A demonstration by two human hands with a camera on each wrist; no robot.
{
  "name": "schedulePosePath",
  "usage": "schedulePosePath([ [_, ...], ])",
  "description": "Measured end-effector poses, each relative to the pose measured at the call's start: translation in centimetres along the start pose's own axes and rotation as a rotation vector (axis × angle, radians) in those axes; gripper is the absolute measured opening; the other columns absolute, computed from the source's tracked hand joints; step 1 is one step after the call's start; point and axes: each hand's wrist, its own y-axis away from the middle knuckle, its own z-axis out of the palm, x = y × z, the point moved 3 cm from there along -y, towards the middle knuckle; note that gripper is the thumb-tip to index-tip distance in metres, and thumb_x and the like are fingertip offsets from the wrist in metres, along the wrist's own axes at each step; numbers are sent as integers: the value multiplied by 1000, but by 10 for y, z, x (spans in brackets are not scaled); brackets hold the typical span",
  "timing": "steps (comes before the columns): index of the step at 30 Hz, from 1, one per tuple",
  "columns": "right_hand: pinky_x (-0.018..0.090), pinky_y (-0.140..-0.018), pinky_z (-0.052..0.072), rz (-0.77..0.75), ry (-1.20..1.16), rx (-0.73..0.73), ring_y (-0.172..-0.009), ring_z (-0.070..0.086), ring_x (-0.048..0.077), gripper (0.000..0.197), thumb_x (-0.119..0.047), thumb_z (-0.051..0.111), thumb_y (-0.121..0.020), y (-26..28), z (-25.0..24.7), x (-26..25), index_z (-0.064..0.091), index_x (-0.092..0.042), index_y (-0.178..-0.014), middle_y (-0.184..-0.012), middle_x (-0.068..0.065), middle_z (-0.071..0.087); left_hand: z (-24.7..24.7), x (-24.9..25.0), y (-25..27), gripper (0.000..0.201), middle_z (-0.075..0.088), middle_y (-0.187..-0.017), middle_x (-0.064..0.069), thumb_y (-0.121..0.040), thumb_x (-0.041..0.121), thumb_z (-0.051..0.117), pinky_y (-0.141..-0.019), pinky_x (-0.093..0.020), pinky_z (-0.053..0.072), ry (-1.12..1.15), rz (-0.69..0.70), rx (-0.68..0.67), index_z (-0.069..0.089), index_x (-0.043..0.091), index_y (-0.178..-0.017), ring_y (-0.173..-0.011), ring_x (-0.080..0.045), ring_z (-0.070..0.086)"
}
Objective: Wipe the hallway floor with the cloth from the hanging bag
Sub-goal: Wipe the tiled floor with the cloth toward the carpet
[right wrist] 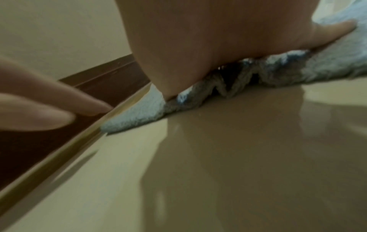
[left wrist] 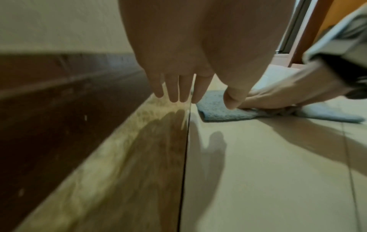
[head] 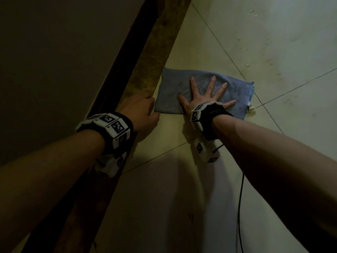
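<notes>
A blue cloth [head: 171, 92] lies flat on the pale tiled floor [head: 182, 198], its left edge against a brown marbled border strip. My right hand [head: 207, 92] presses on it palm down with all fingers spread. In the right wrist view the palm [right wrist: 198, 47] bunches the cloth [right wrist: 139, 114] under its heel. My left hand [head: 145, 110] is beside the cloth's near-left corner, over the border strip. The left wrist view shows its fingers [left wrist: 176, 94] straight and pointing down at the floor, holding nothing, with the cloth [left wrist: 218, 111] just beyond the thumb.
A dark brown baseboard [head: 116, 84] and wall run along the left. Water droplets [head: 251, 13] dot the tiles at the far right. A white scrap [head: 252, 109] lies at the cloth's right corner. A black cable [head: 240, 198] trails under my right arm.
</notes>
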Motion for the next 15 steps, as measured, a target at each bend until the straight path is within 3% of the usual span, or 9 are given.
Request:
schedulePosePath([
  [2,85,-98,-5,-8,6,-18,-140,-33,47,82,-86,24,-82,-12,-14,-4,-18,-56,-146,-158,5,-36,-9,-1,-3,34,44,-85,1,-92,47,53,-65,-31,31,-10,-4,31,46,16,-79,-78,-19,42],
  [4,85,-99,-3,-17,28,-42,-141,-32,47,82,-85,24,-83,-21,-23,-6,-19,-56,-146,-158,6,-36,-17,-3,-7,36,48,-89,0,-92,50,51,-65,-33,37,-22,-11,13,50,15,-81,-82,-20,48],
  [7,82,-101,5,-49,111,-144,-143,-18,54,84,-81,26,-85,-31,-40,-9,-22,-50,-147,-160,14,-28,-38,2,-1,43,56,-108,-4,-93,53,47,-79,-39,48,-56,-34,-83,61,14,-104,-100,-27,55],
  [8,76,-106,10,-79,112,-172,-145,-7,55,86,-74,30,-90,-35,-50,-8,-19,-40,-151,-162,20,-18,-51,6,2,44,55,-112,-4,-94,53,46,-83,-41,49,-74,-35,-114,61,15,-110,-104,-27,55],
  [10,55,-116,17,-208,23,-325,-147,15,45,78,-48,42,-102,-34,-74,-9,2,-10,-157,-162,25,10,-85,16,12,47,53,-119,-4,-95,55,44,-87,-43,49,-128,-31,-196,61,16,-115,-109,-27,54],
  [12,42,-116,20,-270,24,-411,-146,23,37,64,-38,40,-105,-31,-83,0,20,0,-153,-160,21,23,-113,23,15,54,48,-139,-6,-96,58,40,-98,-44,46,-201,-20,-271,59,17,-126,-127,-27,48],
  [14,47,-112,26,-289,211,-365,-141,32,39,73,-59,30,-100,-33,-83,7,19,-13,-156,-157,17,31,-140,28,11,55,47,-146,-6,-96,59,38,-101,-42,45,-247,-24,-263,60,19,-127,-132,-25,46],
  [15,53,-108,34,-315,319,-355,-134,42,41,86,-79,24,-88,-41,-78,8,21,-26,-155,-152,15,40,-150,31,8,54,55,-138,-7,-96,59,37,-96,-41,48,-266,-28,-239,64,19,-121,-123,-26,53],
])
